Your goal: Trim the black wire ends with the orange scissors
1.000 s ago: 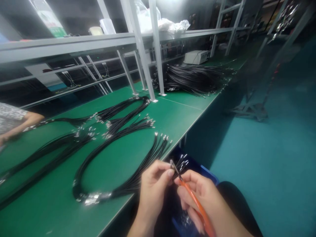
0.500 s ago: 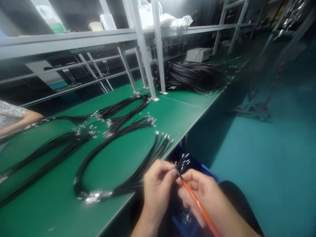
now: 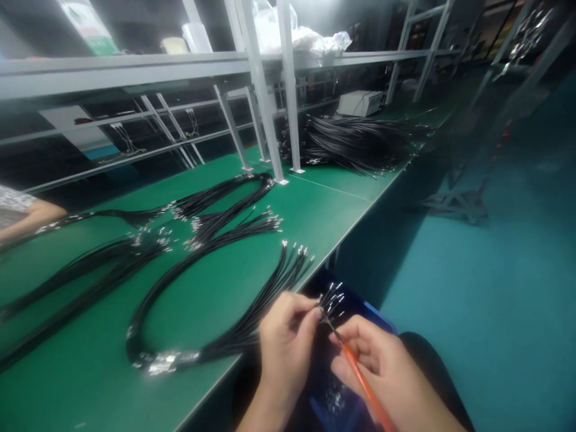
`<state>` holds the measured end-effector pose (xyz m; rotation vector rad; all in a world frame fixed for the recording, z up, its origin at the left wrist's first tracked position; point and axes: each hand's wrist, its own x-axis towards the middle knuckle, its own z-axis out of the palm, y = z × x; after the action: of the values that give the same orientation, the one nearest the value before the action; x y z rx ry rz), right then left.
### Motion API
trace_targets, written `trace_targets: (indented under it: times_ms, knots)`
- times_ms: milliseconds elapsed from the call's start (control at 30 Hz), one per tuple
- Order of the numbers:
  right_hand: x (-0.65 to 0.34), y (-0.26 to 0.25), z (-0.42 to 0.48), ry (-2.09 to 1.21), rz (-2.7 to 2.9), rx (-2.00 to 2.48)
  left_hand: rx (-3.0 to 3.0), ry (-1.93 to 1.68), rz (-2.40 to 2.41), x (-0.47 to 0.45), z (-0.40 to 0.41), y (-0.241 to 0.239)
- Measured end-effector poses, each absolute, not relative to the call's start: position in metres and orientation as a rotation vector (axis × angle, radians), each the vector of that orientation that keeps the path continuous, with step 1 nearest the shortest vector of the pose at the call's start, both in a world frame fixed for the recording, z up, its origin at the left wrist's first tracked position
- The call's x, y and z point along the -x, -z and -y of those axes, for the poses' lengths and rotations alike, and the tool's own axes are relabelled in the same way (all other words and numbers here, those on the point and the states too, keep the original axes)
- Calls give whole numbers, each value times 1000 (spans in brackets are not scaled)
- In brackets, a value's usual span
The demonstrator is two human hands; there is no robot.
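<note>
A: Where do the hands stand?

B: Both are low in the view, just off the edge of the green bench (image 3: 279,240). The left hand (image 3: 285,336) has thumb and fingers pinched together on the metal-tipped end of a black wire (image 3: 324,308). The right hand (image 3: 382,372) is closed round an orange tool (image 3: 366,390), gripped like a pen, its thin tip meeting that wire end right at the left fingertips.

A: What does the tip do there?

B: Too blurred to say; it may be a probe or a pick, and I can only tell that it touches the terminal.

A: How much looks done?

B: My guess is a fair share. On the bench lie at least 4 looped bundles of black wires, the nearest bundle (image 3: 198,312) tied at its bottom and fanned out at the ends, close to the left hand. Those look laid out in order. The wire in hand belongs to a small loose cluster (image 3: 332,297) hanging over a blue bin (image 3: 375,315) under the hands.

A: And what is left?

B: That cluster, by the look of it, and perhaps the large pile (image 3: 355,141) of wires further down the bench. A second person's arm (image 3: 27,217) rests at the far left edge
</note>
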<state>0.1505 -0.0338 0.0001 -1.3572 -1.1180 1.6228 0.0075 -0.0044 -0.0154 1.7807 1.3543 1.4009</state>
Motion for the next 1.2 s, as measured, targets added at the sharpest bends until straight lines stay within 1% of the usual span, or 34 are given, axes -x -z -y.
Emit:
trace_targets:
  times_ms: [100,167,433,667,767,900,967,1000,1100,1167,1200]
  knots:
    - [-152,5,34,-1421,1022,1337,-1904,-1414,-1391,-9,4,14]
    - [-152,6,30,-1365,948,1303,-1963,-1414,-1391,-10,4,13]
    - [-140,-1,12,-1348,722,1032,-2143,-1366,-1478,-15,7,14]
    - [-133,-4,5,-1253,701,1152,-2339,-1375,-1580,-21,6,19]
    - [-133,-2,4,-1237,758,1171,-2307,-1366,-1571,-21,6,19]
    - [-145,1,10,-1223,891,1181,-2082,-1352,-1523,-16,5,16]
    - [-157,1,13,-1297,969,1145,-1968,-1347,-1490,-11,3,12]
    - [-163,1,13,-1388,1020,1105,-1927,-1341,-1466,-9,2,10]
    - [-180,3,11,-1841,1143,931,-1834,-1314,-1373,-3,-1,4]
    - [-185,6,8,-2041,1129,866,-1779,-1309,-1318,1,-3,0]
    - [-185,7,6,-2089,1111,855,-1751,-1312,-1295,2,-4,-1]
